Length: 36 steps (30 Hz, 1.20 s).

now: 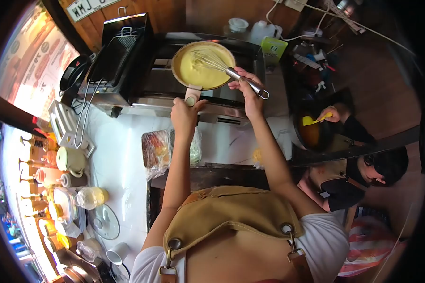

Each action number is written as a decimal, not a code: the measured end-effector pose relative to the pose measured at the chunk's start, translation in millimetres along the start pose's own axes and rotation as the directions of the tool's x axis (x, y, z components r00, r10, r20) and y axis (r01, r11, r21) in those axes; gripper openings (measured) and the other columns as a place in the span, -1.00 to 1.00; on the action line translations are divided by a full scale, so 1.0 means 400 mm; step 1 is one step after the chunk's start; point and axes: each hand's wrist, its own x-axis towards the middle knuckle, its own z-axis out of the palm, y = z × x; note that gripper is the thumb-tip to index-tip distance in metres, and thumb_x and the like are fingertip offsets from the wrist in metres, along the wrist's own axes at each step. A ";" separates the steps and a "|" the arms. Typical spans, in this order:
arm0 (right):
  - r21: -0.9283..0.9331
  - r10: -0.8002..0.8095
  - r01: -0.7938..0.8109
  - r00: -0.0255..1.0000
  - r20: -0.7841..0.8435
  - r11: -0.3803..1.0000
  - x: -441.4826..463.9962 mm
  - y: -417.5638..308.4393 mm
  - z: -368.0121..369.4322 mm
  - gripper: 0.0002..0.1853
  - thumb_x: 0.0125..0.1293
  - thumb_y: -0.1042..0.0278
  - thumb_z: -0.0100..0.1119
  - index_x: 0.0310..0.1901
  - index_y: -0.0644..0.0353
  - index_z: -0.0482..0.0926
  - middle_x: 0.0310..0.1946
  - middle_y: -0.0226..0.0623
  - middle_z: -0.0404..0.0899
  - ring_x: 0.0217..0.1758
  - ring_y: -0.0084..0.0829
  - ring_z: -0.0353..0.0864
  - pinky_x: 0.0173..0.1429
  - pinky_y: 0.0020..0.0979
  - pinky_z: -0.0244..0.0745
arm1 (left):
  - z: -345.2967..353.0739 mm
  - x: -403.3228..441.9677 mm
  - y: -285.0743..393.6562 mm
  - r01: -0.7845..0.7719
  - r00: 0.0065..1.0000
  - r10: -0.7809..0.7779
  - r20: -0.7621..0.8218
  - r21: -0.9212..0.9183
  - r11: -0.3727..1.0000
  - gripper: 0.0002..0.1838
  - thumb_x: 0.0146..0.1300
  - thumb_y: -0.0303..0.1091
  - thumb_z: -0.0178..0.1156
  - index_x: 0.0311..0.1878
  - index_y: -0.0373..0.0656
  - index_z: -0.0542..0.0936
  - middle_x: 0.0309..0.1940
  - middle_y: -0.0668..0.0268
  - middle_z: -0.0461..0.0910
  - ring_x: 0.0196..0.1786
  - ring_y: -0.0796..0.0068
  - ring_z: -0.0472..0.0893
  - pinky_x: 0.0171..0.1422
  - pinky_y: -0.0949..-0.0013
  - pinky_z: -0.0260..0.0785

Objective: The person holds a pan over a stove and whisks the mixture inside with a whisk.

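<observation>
My left hand [185, 113] is wrapped round the light handle of a round pan [175, 70], which holds a smooth yellow mixture [190, 72] over the dark stove top. In my right hand [248, 87] is the steel handle of a whisk [235, 74]. The whisk's wires rest in the yellow mixture, tilted towards the upper left, with some of it clinging to them. Below my left hand, two film-wrapped trays [156, 150] lie on the white counter, partly hidden by my left forearm.
A black grill [113, 61] stands left of the stove. Bottles, jars and a glass lid [104, 221] crowd the left counter. At the right, a co-worker [359, 174] holds a yellow spatula [311, 120] in a dark pan. A cable hangs at the upper right.
</observation>
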 end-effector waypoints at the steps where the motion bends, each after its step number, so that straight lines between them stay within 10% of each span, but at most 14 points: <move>1: 0.113 0.036 -0.033 0.999 -0.025 0.993 0.003 -0.007 -0.004 -0.79 0.26 0.46 0.03 -0.11 0.39 0.44 0.04 0.00 0.45 -0.28 -0.33 0.60 -0.17 -0.38 0.52 | 0.001 0.001 0.000 0.018 1.000 -0.018 0.009 0.002 1.000 -0.30 -0.21 0.12 0.41 -0.38 -0.42 0.39 -0.47 -0.12 0.55 -0.32 -0.10 0.58 -0.29 0.10 0.43; 11: 0.088 -0.041 0.040 0.999 0.006 0.995 0.003 -0.024 -0.009 -0.79 0.25 0.45 0.03 -0.12 0.35 0.44 0.07 0.02 0.41 -0.26 -0.30 0.61 -0.11 -0.35 0.52 | -0.015 -0.004 0.010 0.011 1.000 -0.011 -0.005 -0.019 1.000 -0.34 -0.17 0.09 0.41 -0.44 -0.45 0.43 -0.47 -0.14 0.56 -0.32 -0.08 0.59 -0.27 0.12 0.41; 26: -0.478 -0.363 0.485 0.872 0.328 0.732 -0.082 0.045 0.017 -0.79 -0.01 0.70 0.11 -0.29 0.25 0.56 -0.08 -0.11 0.42 -0.22 -0.30 0.56 -0.14 -0.43 0.45 | -0.006 -0.001 0.003 -0.009 1.000 0.009 0.006 -0.017 1.000 -0.31 -0.20 0.12 0.40 -0.40 -0.39 0.36 -0.50 -0.10 0.55 -0.35 -0.06 0.59 -0.33 0.13 0.44; 36: -0.499 -0.263 0.473 0.862 0.433 0.726 -0.140 -0.087 -0.029 -0.78 -0.05 0.69 0.14 -0.30 0.28 0.57 -0.10 -0.08 0.45 -0.19 -0.26 0.59 -0.13 -0.42 0.48 | -0.001 0.001 -0.001 -0.031 0.999 0.030 0.012 0.025 0.999 -0.30 -0.19 0.12 0.40 -0.38 -0.40 0.37 -0.50 -0.09 0.55 -0.35 -0.07 0.59 -0.31 0.13 0.44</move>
